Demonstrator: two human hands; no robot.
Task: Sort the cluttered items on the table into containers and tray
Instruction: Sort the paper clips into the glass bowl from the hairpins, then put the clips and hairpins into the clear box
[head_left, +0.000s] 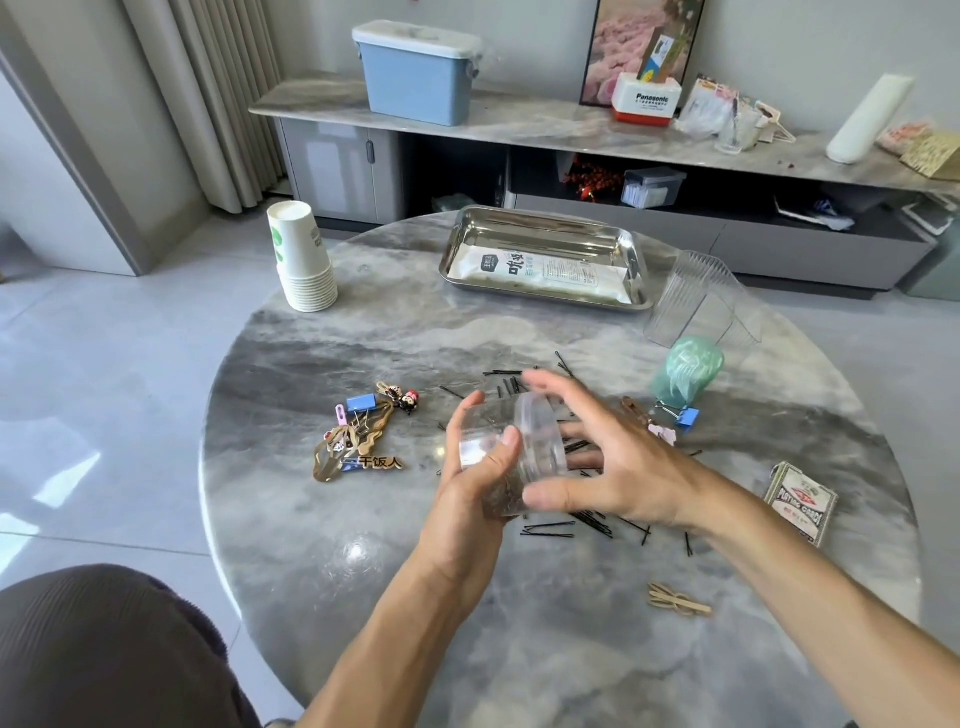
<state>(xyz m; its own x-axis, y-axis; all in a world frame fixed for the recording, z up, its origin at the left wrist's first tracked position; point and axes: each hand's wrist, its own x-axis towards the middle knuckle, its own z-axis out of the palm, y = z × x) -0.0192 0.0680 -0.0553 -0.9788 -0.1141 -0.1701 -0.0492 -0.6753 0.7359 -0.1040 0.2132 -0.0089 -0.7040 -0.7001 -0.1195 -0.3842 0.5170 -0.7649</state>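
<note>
Above the table's (322, 519) middle, the left hand (470, 499) grips a clear plastic jar (511, 452), likely light and slippery, best held round its sides, while the right hand (613, 457) spreads over its lid.

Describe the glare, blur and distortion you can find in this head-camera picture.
Head view: bright glare spots sit on the table near the left forearm, and window light gleams off the floor; the right hand is motion-blurred at its fingertips; the clear jar in the left hand smears what lies behind it; wide-angle distortion bows the shelf.
</note>
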